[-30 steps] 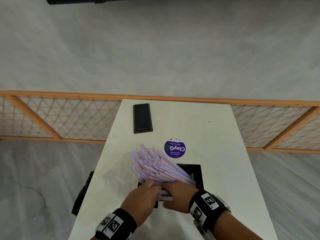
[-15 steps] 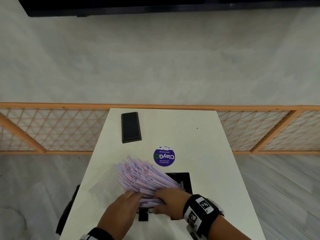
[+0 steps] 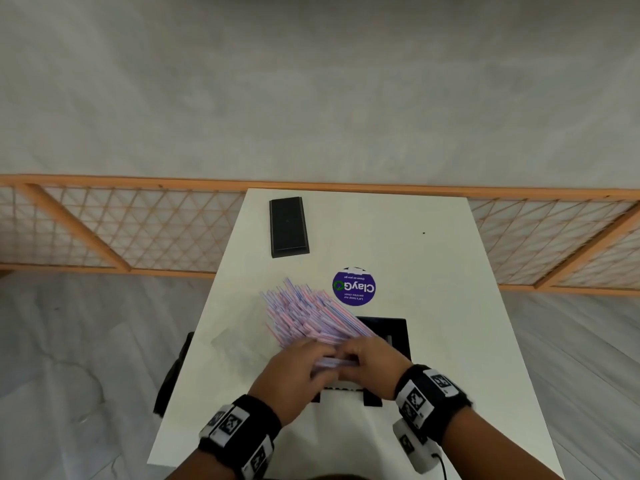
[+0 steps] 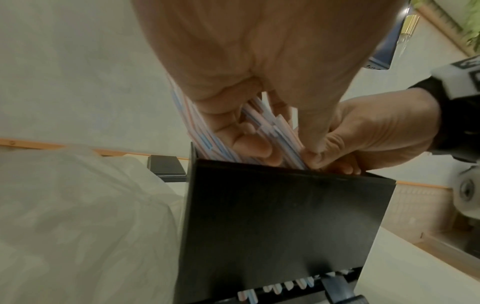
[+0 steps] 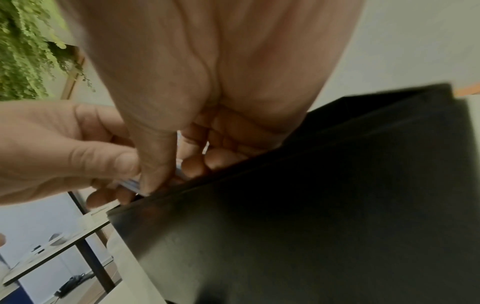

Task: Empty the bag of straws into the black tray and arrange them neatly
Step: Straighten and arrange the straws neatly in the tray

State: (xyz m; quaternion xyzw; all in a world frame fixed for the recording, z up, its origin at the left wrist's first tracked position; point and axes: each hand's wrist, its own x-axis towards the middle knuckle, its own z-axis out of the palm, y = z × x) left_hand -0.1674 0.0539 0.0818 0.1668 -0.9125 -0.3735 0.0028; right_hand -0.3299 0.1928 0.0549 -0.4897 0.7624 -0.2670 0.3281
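A thick bundle of pink, white and blue striped straws fans out up and to the left over the white table. Its near end sits in the black tray, a box-like holder whose front wall fills both wrist views. My left hand grips the bundle from the left, fingers curled round the straws. My right hand grips the same end from the right, fingertips at the tray's rim. A few straw ends show at the tray's bottom slot.
A clear plastic bag lies flat on the table left of the straws. A second black tray stands at the far left of the table, a round purple sticker near the middle. An orange lattice rail runs behind the table.
Both hands have stayed on the bundle's near end and shifted slightly over the tray. The head view has tilted, so the table sits lower in frame.
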